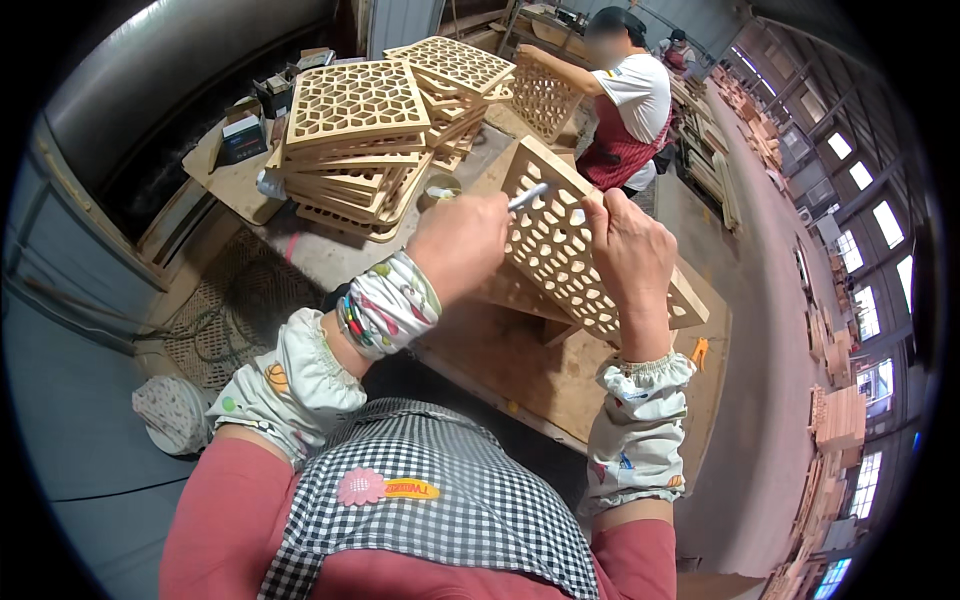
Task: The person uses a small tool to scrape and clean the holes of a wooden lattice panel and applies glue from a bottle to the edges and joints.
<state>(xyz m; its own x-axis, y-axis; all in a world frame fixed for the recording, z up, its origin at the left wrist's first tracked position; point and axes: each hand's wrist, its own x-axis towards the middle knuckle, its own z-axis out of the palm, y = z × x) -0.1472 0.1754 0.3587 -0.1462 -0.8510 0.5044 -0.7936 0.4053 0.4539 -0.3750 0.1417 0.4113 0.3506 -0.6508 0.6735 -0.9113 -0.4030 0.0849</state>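
Observation:
A wooden lattice panel [553, 232] with a pale frame stands tilted over the workbench, its face pierced by many small openings. My right hand [632, 245] is closed round its near upper edge. My left hand [462, 238] is closed on a slim white stick-like tool [528, 196], whose end lies against or just before the panel's left part; I cannot tell if it touches. Beneath the panel a wooden support [558, 332] shows in part. Just beyond my left hand sits a small round container [441, 187].
Stacked lattice panels [357, 104] rise at the back left of the workbench [480, 370], beside small boxes [243, 135]. An orange clip [699, 352] lies near the right edge. Across the bench, a co-worker [632, 100] handles another panel [543, 98]. A cloth-covered stool [172, 412] stands lower left.

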